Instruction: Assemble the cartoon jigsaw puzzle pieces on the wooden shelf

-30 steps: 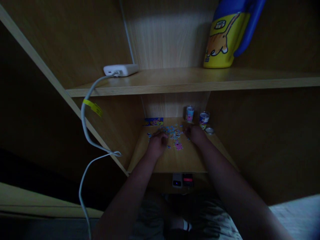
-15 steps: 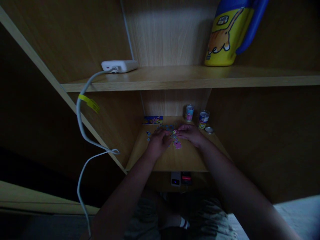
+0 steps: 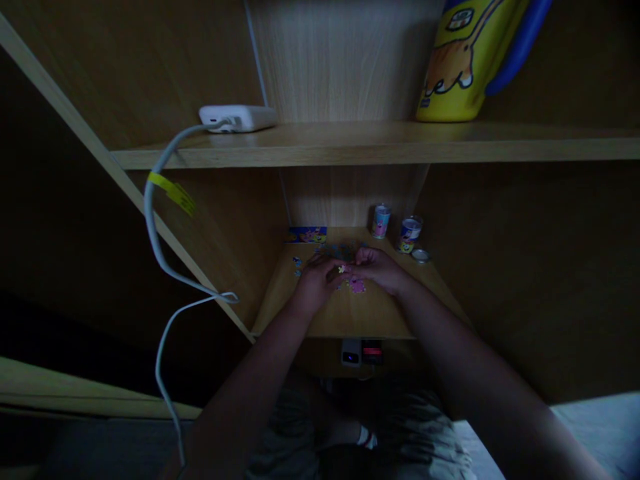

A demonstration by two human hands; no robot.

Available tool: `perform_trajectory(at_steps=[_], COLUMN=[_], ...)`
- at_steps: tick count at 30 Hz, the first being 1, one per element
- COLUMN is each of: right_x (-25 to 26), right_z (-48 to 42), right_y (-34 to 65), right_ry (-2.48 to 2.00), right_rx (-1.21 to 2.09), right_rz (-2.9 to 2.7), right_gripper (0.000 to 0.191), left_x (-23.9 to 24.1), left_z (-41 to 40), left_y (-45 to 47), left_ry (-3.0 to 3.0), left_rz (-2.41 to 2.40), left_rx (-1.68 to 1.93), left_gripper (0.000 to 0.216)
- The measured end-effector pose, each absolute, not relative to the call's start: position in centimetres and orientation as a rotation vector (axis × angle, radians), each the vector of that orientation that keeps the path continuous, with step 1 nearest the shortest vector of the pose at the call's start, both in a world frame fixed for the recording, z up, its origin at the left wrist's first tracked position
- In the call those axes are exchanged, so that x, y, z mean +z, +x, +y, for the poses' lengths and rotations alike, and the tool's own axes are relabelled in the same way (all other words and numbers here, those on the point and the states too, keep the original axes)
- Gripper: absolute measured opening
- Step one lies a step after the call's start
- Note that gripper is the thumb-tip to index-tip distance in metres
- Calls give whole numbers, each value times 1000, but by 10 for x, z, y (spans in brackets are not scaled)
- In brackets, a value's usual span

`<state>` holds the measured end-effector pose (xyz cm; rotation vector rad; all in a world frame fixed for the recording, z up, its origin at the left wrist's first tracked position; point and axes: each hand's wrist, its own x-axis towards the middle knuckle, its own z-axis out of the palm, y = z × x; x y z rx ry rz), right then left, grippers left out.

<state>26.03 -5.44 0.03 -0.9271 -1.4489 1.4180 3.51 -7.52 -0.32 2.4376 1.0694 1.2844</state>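
Head view: right hand (image 3: 379, 269), grip closed, is pinching a small yellow-and-pink puzzle piece (image 3: 343, 269) over the lower shelf (image 3: 360, 317); left hand (image 3: 316, 281) is curling beside it at left, whether also gripping, cannot tell. Pink puzzle section (image 3: 357, 286) is lying just nearer; loose pieces (image 3: 340, 251), partly hidden, are lying on the far side. Risks: a slipping pinch dropping the piece among these; a lowered hand nudging the section apart.
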Motion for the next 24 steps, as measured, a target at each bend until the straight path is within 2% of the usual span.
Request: perform_trajectory(at_steps=[5, 10, 19, 24], right_x=[-1, -5, -1, 7], right_z=[-49, -36, -40, -45], right_y=[265, 277, 277, 285], right_ry=[-952, -996, -960, -916], right_rx=[1436, 1190, 1092, 1241], right_rz=[-1452, -1489, -1653, -1762], right_gripper=[68, 63, 57, 55], left_x=[-8, -17, -12, -11], left_z=[-75, -73, -73, -73], left_y=[30, 30, 31, 32], left_ry=[2360, 2352, 2417, 2327], left_rz=[1047, 934, 902, 869], left_rx=[1166, 914, 972, 1005], left_gripper=[19, 23, 21, 18])
